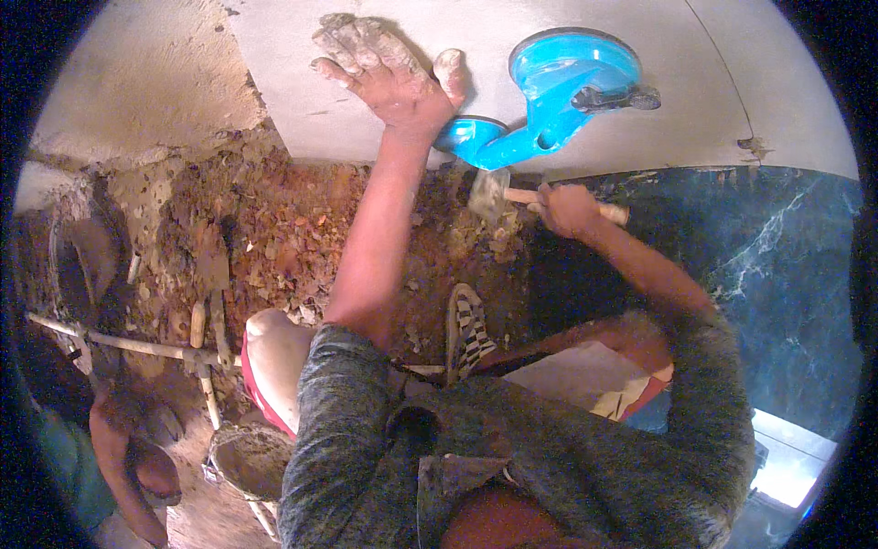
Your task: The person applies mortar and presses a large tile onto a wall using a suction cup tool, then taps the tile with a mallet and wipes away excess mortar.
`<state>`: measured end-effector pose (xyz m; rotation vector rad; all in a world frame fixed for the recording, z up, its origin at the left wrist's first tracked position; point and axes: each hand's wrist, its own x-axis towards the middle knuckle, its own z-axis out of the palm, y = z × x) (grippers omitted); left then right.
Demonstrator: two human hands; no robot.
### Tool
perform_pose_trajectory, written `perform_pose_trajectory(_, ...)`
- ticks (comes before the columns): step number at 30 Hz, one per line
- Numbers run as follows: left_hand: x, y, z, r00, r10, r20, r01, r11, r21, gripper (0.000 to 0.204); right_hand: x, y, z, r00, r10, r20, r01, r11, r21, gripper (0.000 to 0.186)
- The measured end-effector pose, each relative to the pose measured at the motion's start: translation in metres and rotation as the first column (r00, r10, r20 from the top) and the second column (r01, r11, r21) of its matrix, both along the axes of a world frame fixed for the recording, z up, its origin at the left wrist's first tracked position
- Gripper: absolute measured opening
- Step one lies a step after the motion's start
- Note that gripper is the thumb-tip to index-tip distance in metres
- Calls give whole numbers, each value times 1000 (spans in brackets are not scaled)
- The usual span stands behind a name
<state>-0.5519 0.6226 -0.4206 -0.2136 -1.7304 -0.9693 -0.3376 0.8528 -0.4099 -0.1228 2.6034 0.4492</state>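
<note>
My left hand (389,78), coated in pale dust, rests with fingers spread on a large white tile (713,101) at the top. Just right of it a blue two-cup suction lifter (540,137) with a black lever is attached to that tile. Below the lifter, my right hand (569,212) grips the wooden handle of a hammer-like tool (491,192), whose dirty head is at the tile's lower edge, partly blurred against the rubble.
Rough rubble (283,229) lies below the tile; dark blue marbled tiles (786,293) are at right. Pale pipes (128,339), hand tools (219,284) and a mortar-caked bucket (251,457) are at left. A co-worker's arm and green sleeve (64,457) show lower left.
</note>
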Motion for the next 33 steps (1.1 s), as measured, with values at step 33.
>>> perform_pose_trajectory(33,1,-2,8,998,-55,-29,57,998,39,88,-28,-117,-70,974,226,-3,-220,943,-251,36)
